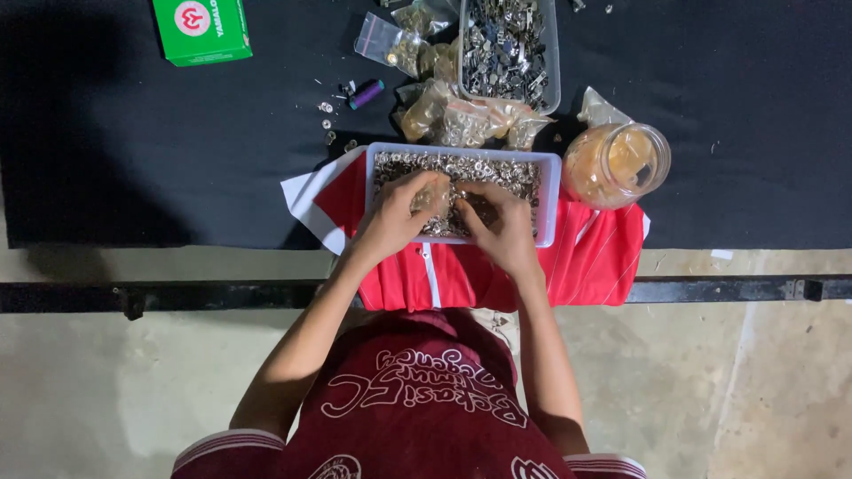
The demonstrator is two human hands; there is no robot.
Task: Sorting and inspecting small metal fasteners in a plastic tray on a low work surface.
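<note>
A clear rectangular plastic tray full of small silver metal parts sits on a red cloth at the table's near edge. Both my hands reach into it. My left hand holds a small clear plastic bag over the parts. My right hand rests on the parts just beside the bag, fingers curled toward its mouth; whether it pinches any parts is hidden.
Behind the tray lie several small filled plastic bags and a second clear container of darker metal parts. A glass jar stands at right. A green box and a purple lighter lie on the black tabletop.
</note>
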